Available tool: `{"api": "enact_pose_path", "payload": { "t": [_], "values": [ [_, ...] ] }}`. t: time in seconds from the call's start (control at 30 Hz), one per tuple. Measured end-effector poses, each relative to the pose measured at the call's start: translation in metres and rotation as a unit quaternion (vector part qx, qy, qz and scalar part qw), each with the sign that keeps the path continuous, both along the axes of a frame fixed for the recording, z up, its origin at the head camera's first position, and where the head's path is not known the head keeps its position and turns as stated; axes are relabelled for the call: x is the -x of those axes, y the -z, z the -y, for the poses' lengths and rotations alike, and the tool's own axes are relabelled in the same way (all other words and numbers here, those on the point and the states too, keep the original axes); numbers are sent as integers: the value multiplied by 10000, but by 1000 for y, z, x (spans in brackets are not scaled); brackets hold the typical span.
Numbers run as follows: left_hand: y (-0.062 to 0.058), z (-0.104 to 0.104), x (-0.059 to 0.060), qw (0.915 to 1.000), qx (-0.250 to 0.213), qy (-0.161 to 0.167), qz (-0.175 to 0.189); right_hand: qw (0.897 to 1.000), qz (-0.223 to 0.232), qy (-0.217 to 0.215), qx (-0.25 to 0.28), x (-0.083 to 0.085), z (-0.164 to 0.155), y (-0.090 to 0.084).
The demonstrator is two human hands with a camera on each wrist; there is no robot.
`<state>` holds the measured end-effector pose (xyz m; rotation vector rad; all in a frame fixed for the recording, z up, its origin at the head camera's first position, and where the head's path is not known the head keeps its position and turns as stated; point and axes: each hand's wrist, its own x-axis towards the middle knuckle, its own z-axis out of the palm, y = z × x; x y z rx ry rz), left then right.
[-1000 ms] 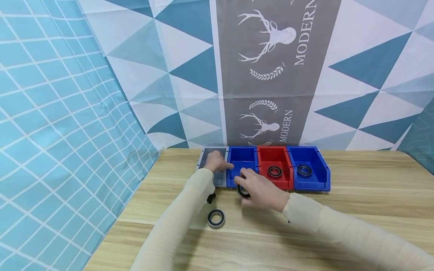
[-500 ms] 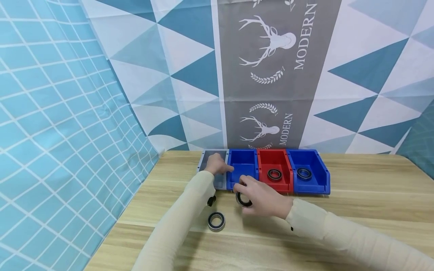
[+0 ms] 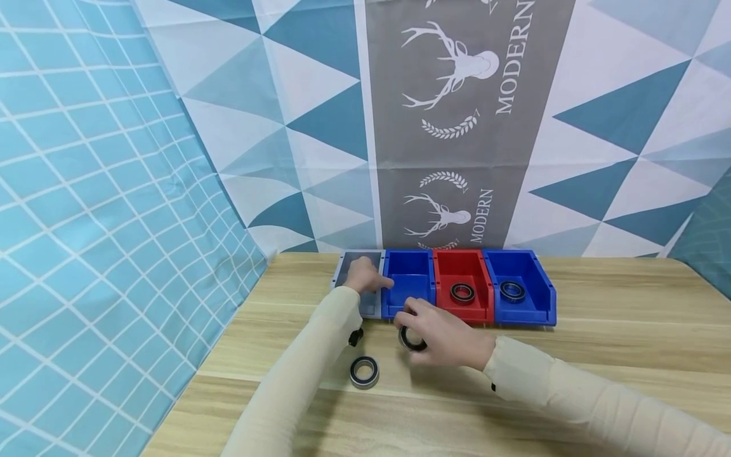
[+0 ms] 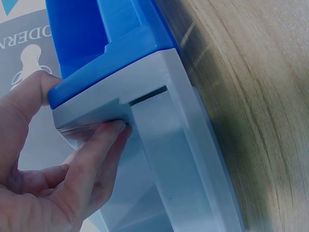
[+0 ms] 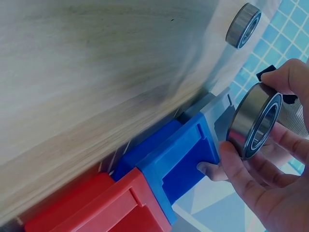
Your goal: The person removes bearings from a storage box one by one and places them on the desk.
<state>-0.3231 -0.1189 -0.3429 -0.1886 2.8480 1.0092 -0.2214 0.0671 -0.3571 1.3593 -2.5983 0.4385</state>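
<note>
One black-faced metal ring my right hand pinches has neared the worktop's front edge; my left grips a grey plastic bin.

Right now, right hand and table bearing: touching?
Apart. The head view shows a strip of table between the right hand and the table bearing.

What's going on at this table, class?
A person's right hand holds a silver-and-black metal ring while the left hand pinches the adjoining walls of a grey plastic bin and the blue plastic bin beside it. Another ring lies on the light wooden table. A third ring sits in the red plastic bin, a fourth ring in the rightmost blue bin.
</note>
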Motion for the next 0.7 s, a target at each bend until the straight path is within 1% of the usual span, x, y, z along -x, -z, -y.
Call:
{"api": "enact_pose_path", "payload": {
  "t": [0.13,0.4,0.7],
  "values": [
    [-2,0,-1,10000,50,9,14,10000,79,-34,-4,0,2,0],
    [-2,0,-1,10000,44,50,-19,9998,168,-99,-2,-3,2,0],
    [-2,0,-2,10000,29,10,29,9994,323,-123,-31,-5,3,3]
  ]
}}
